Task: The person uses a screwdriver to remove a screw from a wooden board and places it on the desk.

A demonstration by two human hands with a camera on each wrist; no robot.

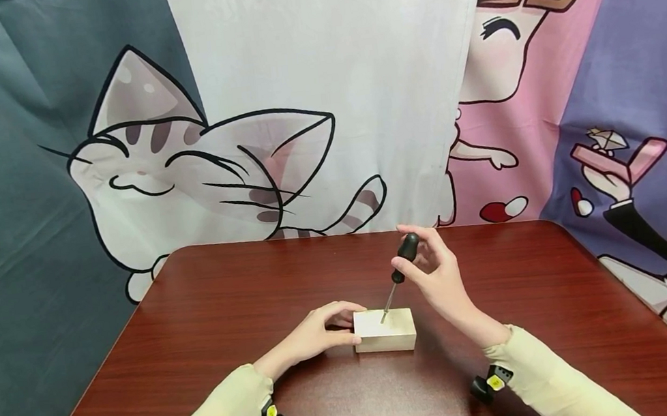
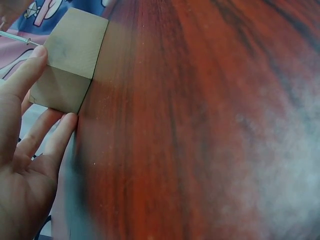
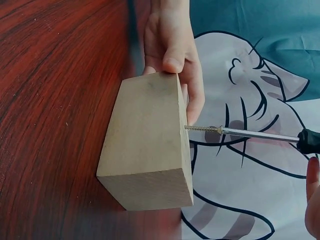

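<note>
The left hand (image 1: 321,333) pinches one end of the wood block (image 1: 386,343) on the table (image 1: 344,406). The right hand (image 1: 442,278) holds the screwdriver (image 1: 397,275) against the screw (image 3: 204,129) on top. Best to push in line and turn slowly.

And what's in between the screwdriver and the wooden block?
A brassy screw, with its threaded end at the wooden block and its head at the screwdriver; the right wrist view shows it.
</note>
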